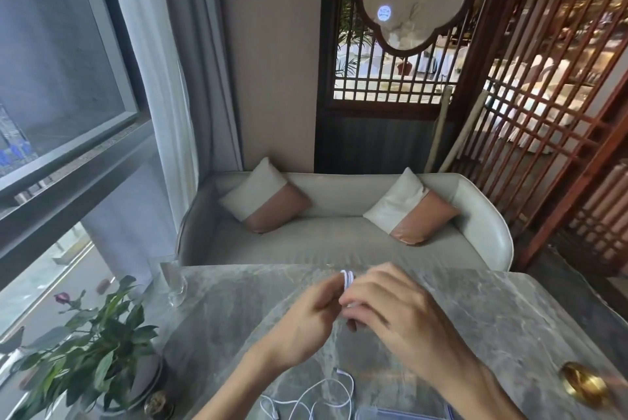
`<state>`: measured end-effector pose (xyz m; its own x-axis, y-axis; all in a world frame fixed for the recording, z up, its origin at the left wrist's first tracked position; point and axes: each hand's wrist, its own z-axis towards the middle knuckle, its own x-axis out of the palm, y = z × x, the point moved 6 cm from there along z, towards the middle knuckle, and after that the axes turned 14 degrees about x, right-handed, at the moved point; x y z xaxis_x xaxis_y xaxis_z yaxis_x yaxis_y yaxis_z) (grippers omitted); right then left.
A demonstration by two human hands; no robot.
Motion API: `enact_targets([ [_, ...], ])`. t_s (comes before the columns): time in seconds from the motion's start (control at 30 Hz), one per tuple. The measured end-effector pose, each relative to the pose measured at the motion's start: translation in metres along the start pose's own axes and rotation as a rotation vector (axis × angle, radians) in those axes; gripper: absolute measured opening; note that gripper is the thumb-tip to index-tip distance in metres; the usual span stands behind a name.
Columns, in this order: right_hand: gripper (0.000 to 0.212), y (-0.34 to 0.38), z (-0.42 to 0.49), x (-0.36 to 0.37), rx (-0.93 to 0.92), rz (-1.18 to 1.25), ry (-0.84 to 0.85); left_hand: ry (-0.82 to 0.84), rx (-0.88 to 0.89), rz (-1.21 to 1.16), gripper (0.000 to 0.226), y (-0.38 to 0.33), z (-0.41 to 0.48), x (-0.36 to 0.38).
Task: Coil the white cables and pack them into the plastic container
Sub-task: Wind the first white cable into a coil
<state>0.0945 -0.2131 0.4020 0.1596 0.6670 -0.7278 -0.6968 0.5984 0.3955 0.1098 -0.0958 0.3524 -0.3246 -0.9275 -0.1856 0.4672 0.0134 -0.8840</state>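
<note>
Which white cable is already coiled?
The coiled cable held between both hands; the loose cable lies uncoiled on the table near the container.

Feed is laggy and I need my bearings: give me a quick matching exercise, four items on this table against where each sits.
Items:
1. coiled white cable
2. loose white cable
3. plastic container
4. potted plant

Places:
A. left edge of the table
B. held up between both hands
C. bottom edge of view, below the right forearm
D. flat on the table between the forearms

Pairs: 1-B, 2-D, 3-C, 4-A
</note>
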Motion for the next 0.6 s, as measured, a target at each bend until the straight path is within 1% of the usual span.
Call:
enact_targets([
  [0.03,0.009,-0.007,0.004,-0.002,0.031,0.078,0.009,0.055,0.01,-0.019,0.029,-0.006,-0.002,0.001],
  [0.1,0.011,-0.025,0.007,0.002,0.176,0.28,0.067,0.144,0.014,-0.107,0.025,-0.015,-0.005,0.001],
  [0.17,0.014,-0.038,0.003,0.014,0.361,0.626,0.209,0.203,-0.01,-0.215,0.026,-0.019,-0.006,0.001],
  [0.2,0.016,-0.042,0.001,0.019,0.411,0.765,0.25,0.224,-0.021,-0.273,0.028,-0.02,-0.006,0.001],
  [0.23,0.019,-0.045,-0.001,0.022,0.431,0.825,0.25,0.243,-0.032,-0.325,0.029,-0.021,-0.006,0.001],
  [0.3,0.022,-0.047,-0.003,0.029,0.439,0.835,0.244,0.267,-0.058,-0.41,0.029,-0.02,-0.008,0.002],
  [0.4,0.026,-0.045,-0.008,0.041,0.475,0.913,0.279,0.29,-0.123,-0.485,0.027,-0.013,-0.011,0.003],
  [0.47,0.031,-0.044,-0.012,0.048,0.529,0.962,0.284,0.247,-0.21,-0.441,0.03,-0.005,-0.01,0.002],
  [0.53,0.03,-0.04,-0.015,0.055,0.54,1.008,0.287,0.103,-0.288,-0.281,0.03,0.007,-0.01,-0.003],
  [0.6,0.029,-0.04,-0.018,0.061,0.581,0.974,0.227,-0.05,-0.315,-0.114,0.025,0.016,-0.01,-0.007],
])
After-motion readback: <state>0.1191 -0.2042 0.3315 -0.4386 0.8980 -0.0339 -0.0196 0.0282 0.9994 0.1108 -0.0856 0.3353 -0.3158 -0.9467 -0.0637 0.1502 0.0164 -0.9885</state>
